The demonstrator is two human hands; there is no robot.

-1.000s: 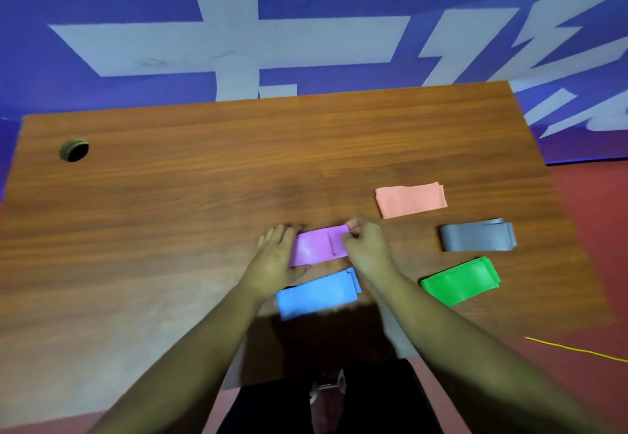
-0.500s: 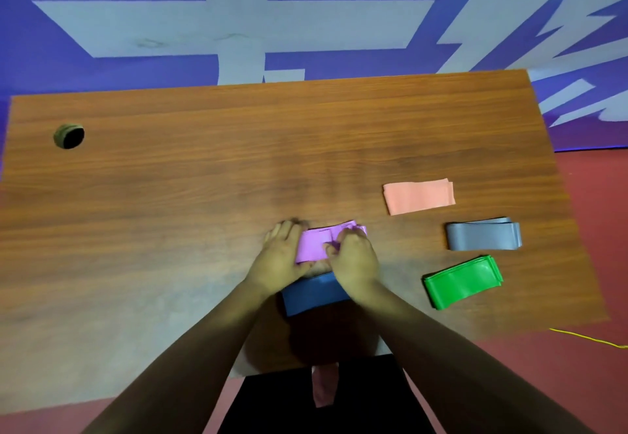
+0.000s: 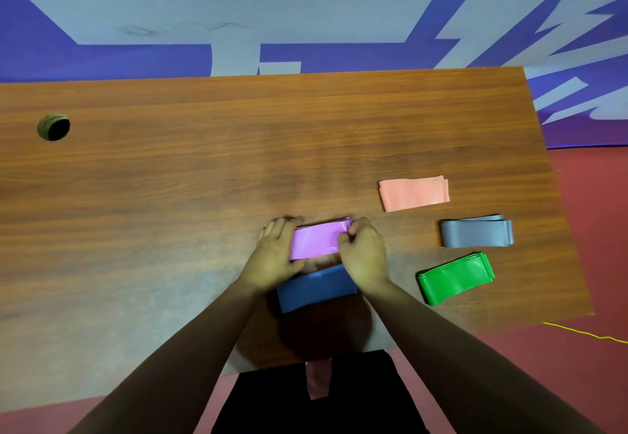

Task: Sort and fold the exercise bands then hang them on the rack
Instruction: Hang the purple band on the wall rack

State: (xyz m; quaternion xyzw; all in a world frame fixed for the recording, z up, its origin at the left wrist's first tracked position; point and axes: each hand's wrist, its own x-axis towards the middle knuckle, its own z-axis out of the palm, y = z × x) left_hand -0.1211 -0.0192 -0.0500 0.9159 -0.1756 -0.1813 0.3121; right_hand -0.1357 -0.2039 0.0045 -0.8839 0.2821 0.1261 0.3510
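1. While I am in the folding step, with no rack in view, the far left shows only a round hole [image 3: 53,127] cut through the smooth, wood-grain table [image 3: 170,195].
2. My left hand [image 3: 272,256] lies with its fingers fairly straight and presses down the left end of the purple band [image 3: 316,239].
3. That band is a thin, glossy strip folded into a short flat rectangle near the table's middle. It sits between my hands, which are apart, one at each end.
4. Just nearer me is the blue band [image 3: 316,287], a duller folded slab partly under my wrists. I cannot tell whether it touches the purple one.
5. My right hand [image 3: 363,253] has its fingers curled and pinches the purple band's right end. Next, I judge, I must flatten this fold and square its edges, because the slick sheet could spring open.
6. Further right, well apart, lie three folded bands:
   - The peach band [image 3: 413,193] is faintly textured.
   - The green band [image 3: 455,277] is tilted, with its layered edges showing.
   - The grey band [image 3: 475,233] is smooth, with rounded loop ends.
7. None of the bands is hung yet.
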